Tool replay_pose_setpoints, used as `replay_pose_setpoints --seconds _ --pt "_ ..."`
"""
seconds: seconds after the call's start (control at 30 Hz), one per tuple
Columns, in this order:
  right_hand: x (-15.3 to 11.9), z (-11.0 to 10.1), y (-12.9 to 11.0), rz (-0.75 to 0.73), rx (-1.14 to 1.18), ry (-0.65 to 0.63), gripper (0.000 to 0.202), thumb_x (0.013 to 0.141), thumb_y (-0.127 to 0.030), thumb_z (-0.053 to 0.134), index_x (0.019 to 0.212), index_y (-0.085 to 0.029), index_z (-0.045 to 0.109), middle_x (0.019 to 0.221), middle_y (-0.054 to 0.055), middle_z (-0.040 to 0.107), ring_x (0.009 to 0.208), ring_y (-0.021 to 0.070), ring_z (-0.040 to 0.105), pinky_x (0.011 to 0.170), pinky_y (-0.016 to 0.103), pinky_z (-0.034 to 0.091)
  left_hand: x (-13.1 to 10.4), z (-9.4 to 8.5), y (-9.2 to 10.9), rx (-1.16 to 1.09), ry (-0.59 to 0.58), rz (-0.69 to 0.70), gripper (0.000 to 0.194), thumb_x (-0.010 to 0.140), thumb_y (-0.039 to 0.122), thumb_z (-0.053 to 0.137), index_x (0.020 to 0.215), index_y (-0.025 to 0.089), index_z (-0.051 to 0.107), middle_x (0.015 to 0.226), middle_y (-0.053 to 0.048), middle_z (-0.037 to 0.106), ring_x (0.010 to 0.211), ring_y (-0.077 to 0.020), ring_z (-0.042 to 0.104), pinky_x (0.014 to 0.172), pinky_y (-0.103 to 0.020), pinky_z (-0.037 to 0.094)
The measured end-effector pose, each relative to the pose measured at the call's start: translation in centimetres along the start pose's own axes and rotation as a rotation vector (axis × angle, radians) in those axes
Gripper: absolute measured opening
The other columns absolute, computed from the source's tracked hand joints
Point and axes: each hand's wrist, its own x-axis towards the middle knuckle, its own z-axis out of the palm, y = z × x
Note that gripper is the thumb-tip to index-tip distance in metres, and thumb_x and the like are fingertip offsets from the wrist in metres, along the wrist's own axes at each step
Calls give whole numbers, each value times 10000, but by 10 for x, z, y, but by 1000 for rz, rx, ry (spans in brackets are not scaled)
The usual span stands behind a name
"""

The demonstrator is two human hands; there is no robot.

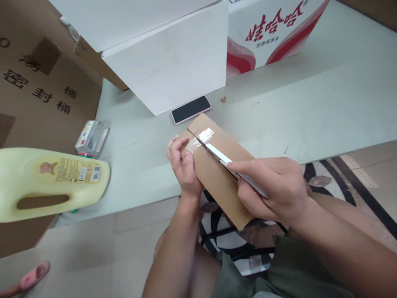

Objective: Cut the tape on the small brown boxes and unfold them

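Observation:
A small brown cardboard box (214,165) rests tilted at the table's front edge, partly over my lap. Clear tape (201,138) crosses the slit near its far end. My left hand (186,165) grips the box's left side, fingers curled round the far corner. In my right hand (273,186) is a utility knife (218,153) with a white handle, held along the slit. Its tip lies at the tape; whether the blade is inside the slit I cannot tell. My right fingers hide part of the handle and the box's right side.
Behind the box lies a phone (190,109), close to a large white box (173,62). A red-and-white carton (273,33) stands at the back. To the left are a yellow jug (102,165), a clear bottle (93,136) and a big brown carton (37,99). A person's pink slipper (35,275) shows at lower left.

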Motion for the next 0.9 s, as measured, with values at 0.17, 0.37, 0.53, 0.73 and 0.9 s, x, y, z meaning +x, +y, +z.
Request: replay_pose_setpoints --seconds 0.17,0.37,0.53,0.73,0.9 --pt "-2 0 -2 19 36 28 293 773 -72 509 951 -260 647 540 -46 563 443 129 484 440 274 385 0 -1 -1 3 -10 -8 252 908 299 451 1094 234 607 1190 -81 560 1300 -264 466 1126 -434 341" --pt "-5 0 -6 39 57 114 322 755 -63 507 939 -296 633 543 -40 564 436 143 472 442 299 401 0 -2 -2 8 -19 -15 267 916 349 457 1110 237 602 1206 -82 552 1304 -264 466 1117 -426 350" --pt "-6 1 -5 77 68 139 340 746 -42 504 954 -282 625 571 -38 588 453 133 513 448 296 404 1 -2 -1 19 -23 -6 262 918 348 455 1106 239 601 1206 -82 552 1299 -260 473 1128 -430 345" --pt "-5 -1 -3 2 123 224 353 713 -36 505 948 -262 642 520 -46 479 412 126 393 404 300 341 0 -3 -4 -17 -33 -4 280 920 342 451 1140 240 592 1238 -89 543 1308 -264 468 1126 -439 357" --pt "-19 -17 -1 85 157 187 370 759 -81 542 1017 -308 680 535 -44 481 411 134 406 401 308 337 1 -6 -6 -35 -36 -7 307 929 400 460 1155 243 597 1240 -88 551 1286 -264 484 1120 -431 367"
